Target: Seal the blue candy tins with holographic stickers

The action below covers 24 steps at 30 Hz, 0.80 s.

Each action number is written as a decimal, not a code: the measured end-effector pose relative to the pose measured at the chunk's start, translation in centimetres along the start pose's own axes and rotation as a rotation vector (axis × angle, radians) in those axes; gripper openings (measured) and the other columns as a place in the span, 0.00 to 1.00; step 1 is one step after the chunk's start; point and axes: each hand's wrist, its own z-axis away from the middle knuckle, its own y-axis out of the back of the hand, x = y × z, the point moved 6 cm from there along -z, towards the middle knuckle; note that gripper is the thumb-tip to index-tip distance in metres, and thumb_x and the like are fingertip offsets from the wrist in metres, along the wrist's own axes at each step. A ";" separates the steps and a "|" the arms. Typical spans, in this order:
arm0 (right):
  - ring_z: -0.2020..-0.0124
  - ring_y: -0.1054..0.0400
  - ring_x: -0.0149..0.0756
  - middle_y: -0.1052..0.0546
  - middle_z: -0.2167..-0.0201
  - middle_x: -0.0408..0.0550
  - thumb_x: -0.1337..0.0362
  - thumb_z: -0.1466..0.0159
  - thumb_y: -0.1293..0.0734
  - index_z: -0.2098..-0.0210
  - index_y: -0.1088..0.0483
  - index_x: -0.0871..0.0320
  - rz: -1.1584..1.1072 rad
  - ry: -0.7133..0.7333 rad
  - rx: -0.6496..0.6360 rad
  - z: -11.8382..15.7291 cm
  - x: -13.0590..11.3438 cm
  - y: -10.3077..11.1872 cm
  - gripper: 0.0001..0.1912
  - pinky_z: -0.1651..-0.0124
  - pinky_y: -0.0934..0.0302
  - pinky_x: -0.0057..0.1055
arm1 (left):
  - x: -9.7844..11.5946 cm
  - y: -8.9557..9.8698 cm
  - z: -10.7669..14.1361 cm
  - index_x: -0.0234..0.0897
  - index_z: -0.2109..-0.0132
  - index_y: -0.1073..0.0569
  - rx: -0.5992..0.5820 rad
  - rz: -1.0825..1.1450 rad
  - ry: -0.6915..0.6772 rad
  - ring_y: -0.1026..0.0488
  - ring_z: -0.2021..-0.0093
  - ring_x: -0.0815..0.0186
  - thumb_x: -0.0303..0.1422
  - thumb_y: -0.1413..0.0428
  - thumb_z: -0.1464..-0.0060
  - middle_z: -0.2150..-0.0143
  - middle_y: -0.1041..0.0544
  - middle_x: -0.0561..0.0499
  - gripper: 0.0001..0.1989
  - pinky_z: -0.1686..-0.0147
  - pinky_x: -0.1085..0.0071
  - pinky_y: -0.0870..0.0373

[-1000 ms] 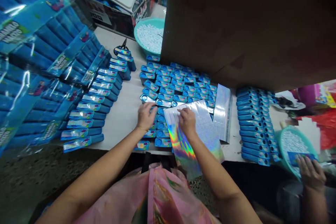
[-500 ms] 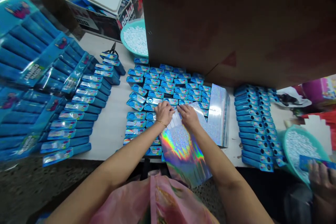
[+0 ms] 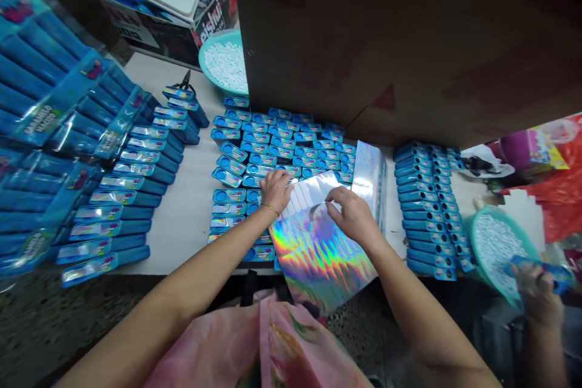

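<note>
A shiny holographic sticker sheet (image 3: 318, 254) lies tilted over the blue boxes and hangs past the table's front edge. White bare strips show near its top. My left hand (image 3: 276, 192) lies with its fingers stretched over the sheet's upper left corner and the boxes there. Over the sheet's right part, my right hand (image 3: 352, 213) is closed in a pinch on a curled sticker strip (image 3: 315, 211) that stands up from the sheet. Rows of small blue boxes (image 3: 230, 195) with bright labels sit under and behind the sheet.
More holographic sheets (image 3: 369, 176) lie to the right. Blue boxes (image 3: 131, 170) line the left, others (image 3: 422, 212) the right. A large cardboard box (image 3: 364, 42) stands behind. Teal basins (image 3: 473, 248) hold white pieces. At far right, another person's hand (image 3: 541, 297) holds a blue box.
My right hand has drawn back toward the right and down from the sheet's top, lifting a curled strip. My left hand stays at the upper left corner. The view has shifted slightly.
</note>
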 end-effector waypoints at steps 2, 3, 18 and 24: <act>0.71 0.35 0.30 0.27 0.69 0.45 0.66 0.42 0.39 0.69 0.30 0.57 -0.132 -0.113 -0.024 -0.2 -0.5 0.1 0.07 0.68 0.45 0.26 | -0.4 1.0 1.0 0.39 0.58 0.26 -0.048 0.293 0.029 0.36 0.50 0.58 0.38 0.50 0.47 0.54 0.27 0.47 0.13 0.52 0.60 0.42; 0.73 0.35 0.29 0.27 0.71 0.43 0.65 0.43 0.39 0.71 0.30 0.57 -0.193 -0.162 -0.031 -0.5 -0.8 -0.4 0.06 0.69 0.46 0.26 | -0.8 1.5 1.8 0.38 0.58 0.26 -0.104 0.462 0.061 0.33 0.52 0.59 0.40 0.52 0.46 0.55 0.26 0.46 0.15 0.52 0.62 0.41; 0.86 0.44 0.25 0.34 0.85 0.37 0.54 0.53 0.32 0.77 0.31 0.60 -1.099 -0.476 -0.214 -4.0 -10.5 -15.2 0.15 0.82 0.52 0.23 | -12.2 9.7 10.9 0.32 0.58 0.27 0.099 0.953 0.514 0.30 0.73 0.71 0.39 0.39 0.59 0.70 0.25 0.51 0.21 0.67 0.72 0.33; 0.78 0.38 0.29 0.29 0.81 0.41 0.54 0.49 0.35 0.77 0.28 0.60 -0.847 -0.420 -0.058 -6.7 -13.1 -17.9 0.14 0.74 0.48 0.24 | -16.3 12.6 10.0 0.32 0.56 0.29 0.313 0.682 0.438 0.31 0.73 0.70 0.38 0.40 0.59 0.75 0.27 0.54 0.22 0.66 0.72 0.34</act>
